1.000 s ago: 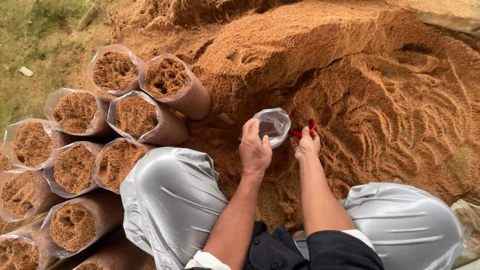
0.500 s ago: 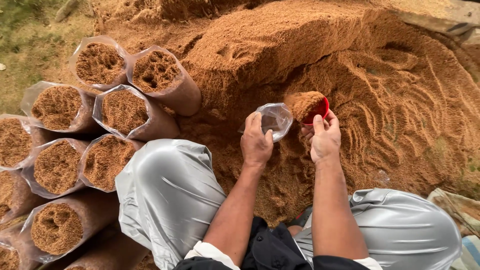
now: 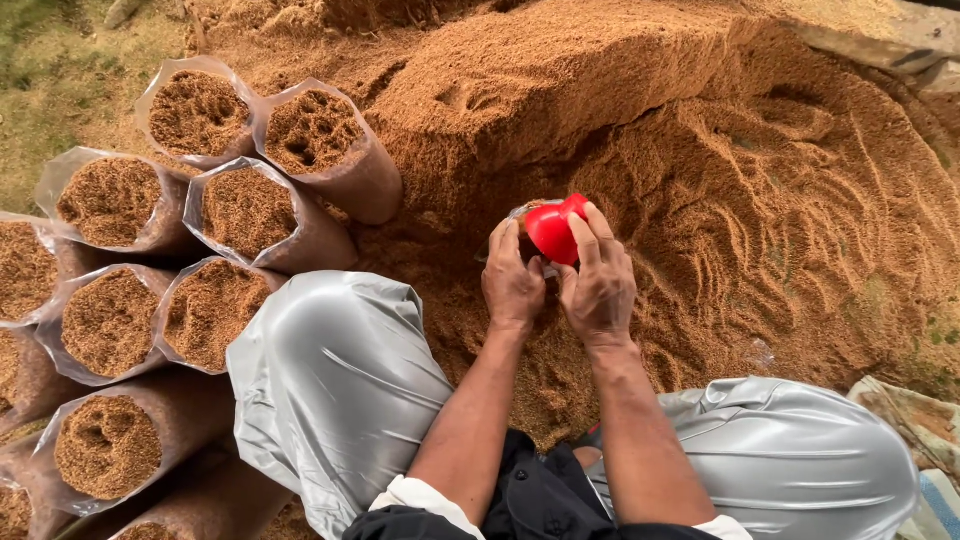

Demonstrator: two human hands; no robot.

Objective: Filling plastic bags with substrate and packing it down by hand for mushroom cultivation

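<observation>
Tipped over since a moment ago, the red scoop point(image 3: 556, 232) in my right hand point(image 3: 600, 290) now covers the clear bag point(image 3: 525, 215), which my left hand point(image 3: 512, 285) clasps, upright on the sawdust pile point(image 3: 760, 200).

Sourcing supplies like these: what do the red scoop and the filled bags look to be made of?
Red scoop: likely plastic, with a smooth, glossy, evenly coloured surface. Filled bags: apparently thin clear plastic film; brown fibrous filling shows through the shiny, wrinkled walls.

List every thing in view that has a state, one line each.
Red scoop: tipped over the bag mouth, held by right hand.
Small clear bag: mouth open, held by left hand.
Filled bags: full, tops open.
Brown heap: loose, furrowed.
</observation>
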